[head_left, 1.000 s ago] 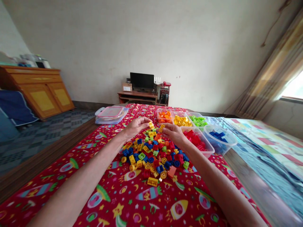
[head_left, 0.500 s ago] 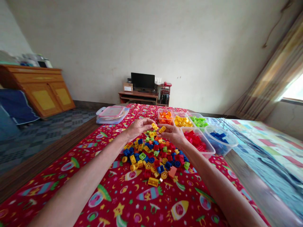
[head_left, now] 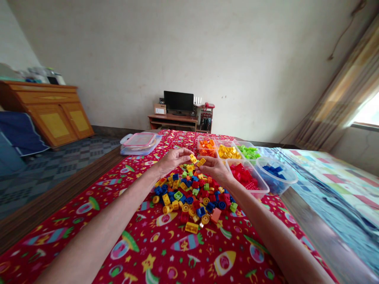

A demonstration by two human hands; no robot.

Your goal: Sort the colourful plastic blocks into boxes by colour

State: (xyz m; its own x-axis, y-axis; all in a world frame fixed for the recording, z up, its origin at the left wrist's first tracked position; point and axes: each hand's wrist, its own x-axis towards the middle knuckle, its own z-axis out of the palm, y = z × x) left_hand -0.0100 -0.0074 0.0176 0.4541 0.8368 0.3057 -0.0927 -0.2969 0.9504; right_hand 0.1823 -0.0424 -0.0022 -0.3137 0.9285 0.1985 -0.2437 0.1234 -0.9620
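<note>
Just above the far side of a mixed pile of toy building bricks (head_left: 189,197), my two hands are close together. My left hand (head_left: 174,161) pinches a yellow building brick (head_left: 193,158) between thumb and fingers. Another yellow building brick (head_left: 201,162) is gripped by my right hand (head_left: 216,169), at the fingertips. The two bricks are very near each other; whether they touch I cannot tell. Red, blue, yellow, green and orange pieces make up the pile, which lies on a red patterned cloth (head_left: 118,260).
To the right stand clear containers of sorted bricks: orange (head_left: 207,146), yellow (head_left: 227,151), green (head_left: 249,152), red (head_left: 244,176) and blue (head_left: 272,171). Stacked lids (head_left: 140,142) lie at the far left of the cloth. A bed (head_left: 334,185) adjoins on the right.
The yellow brick in my right hand has shifted slightly left and down and sits closer to the other one. My left hand has barely moved.
</note>
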